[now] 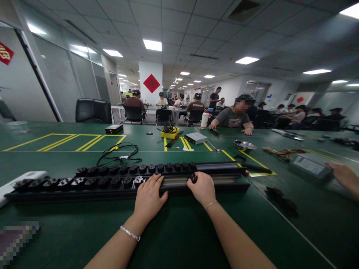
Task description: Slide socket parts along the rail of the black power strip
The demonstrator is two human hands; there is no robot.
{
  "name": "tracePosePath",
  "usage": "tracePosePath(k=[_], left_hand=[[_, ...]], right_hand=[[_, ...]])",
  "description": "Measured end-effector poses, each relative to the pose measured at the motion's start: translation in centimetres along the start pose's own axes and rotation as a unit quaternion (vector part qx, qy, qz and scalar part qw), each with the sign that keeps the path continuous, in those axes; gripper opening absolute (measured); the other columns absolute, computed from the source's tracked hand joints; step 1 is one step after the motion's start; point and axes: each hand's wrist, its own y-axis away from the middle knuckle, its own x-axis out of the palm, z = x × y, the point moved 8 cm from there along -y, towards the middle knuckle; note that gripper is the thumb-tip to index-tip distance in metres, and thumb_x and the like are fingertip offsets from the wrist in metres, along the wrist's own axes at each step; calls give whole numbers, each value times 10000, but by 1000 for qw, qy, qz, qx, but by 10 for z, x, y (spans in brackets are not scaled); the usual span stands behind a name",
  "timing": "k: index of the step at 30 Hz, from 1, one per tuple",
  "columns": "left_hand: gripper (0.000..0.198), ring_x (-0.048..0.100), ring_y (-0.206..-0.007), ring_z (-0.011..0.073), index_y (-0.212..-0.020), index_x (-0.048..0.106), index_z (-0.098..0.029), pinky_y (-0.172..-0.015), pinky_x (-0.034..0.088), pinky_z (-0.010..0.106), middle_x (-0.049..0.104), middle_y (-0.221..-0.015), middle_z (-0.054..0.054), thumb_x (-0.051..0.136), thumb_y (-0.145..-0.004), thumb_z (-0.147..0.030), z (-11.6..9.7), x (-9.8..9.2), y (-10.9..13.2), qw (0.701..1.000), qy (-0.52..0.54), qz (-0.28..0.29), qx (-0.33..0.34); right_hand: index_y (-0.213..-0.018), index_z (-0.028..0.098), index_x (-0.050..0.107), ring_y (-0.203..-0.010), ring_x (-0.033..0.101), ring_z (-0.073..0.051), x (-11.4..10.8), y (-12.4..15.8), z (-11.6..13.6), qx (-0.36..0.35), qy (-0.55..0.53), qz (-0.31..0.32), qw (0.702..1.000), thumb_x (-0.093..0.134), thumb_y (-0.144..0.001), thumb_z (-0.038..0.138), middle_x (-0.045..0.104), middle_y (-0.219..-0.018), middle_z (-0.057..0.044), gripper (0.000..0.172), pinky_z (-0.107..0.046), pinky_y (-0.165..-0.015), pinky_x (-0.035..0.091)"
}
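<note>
A long black power strip housing [70,196] lies in front of me, with a row of socket modules [91,183] filling its left part. My left hand [149,194] rests over the rail beside the last, paler module [139,180], its fingers stretched out and the thumb apart. In my right hand [203,188] is a small black piece that looks like a socket module [193,179], pinched just above the bare channel [176,182]. Behind runs a second black strip [217,167], also carrying a row of modules.
A coiled black cable [117,155] lies behind the strips. A yellow box [169,132] and a grey box [195,138] stand farther back. To the right are a power supply [311,164] with another person's hand [343,175] at it, and dark parts [282,200].
</note>
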Motion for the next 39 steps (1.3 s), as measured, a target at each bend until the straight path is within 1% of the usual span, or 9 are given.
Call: tracePosePath(k=[12,20,26,32,39], left_hand=[[449,441,-1196,236,-1198,501,-216,-942,361,399,517,-1283,48,524,-764,-327,0,0,-1,1000,6,2,-1],[453,452,-1186,244,-1199,507,-224,-934,370,402,520,-1278,56,529,-758,-326,0,0,-1,1000,9,0,-5],[453,444,-1194,241,-1202,503,-219,-928,374,398,518,-1282,56,523,-763,-324,-1,-1,0,1000,6,-2,0],[447,448,-1190,246,-1198,510,-228,-942,364,400,524,-1276,61,525,-762,-323,-1,-2,-1,1000,9,3,-5],[448,443,-1194,243,-1205,500,-223,-945,363,401,510,-1292,54,513,-771,-334,0,0,0,1000,7,2,0]], right_hand=[[-789,164,597,-858,546,-209,2,-1,-2,-3,-5,0,1000,509,-700,300,627,-817,-84,185,-303,-828,330],[-727,182,551,-833,537,-199,-2,1,-3,3,3,-8,1000,514,-700,318,610,-785,-62,143,-308,-779,325],[-660,191,524,-795,531,-192,-2,0,-5,6,6,-7,1000,521,-695,337,601,-742,-50,150,-302,-746,317],[-668,185,543,-779,534,-184,-1,0,-6,2,8,-17,1000,526,-688,324,598,-729,-51,141,-290,-746,323],[-681,185,556,-792,537,-184,-3,-1,-7,2,-1,-10,1000,529,-695,321,606,-746,-53,140,-284,-743,332]])
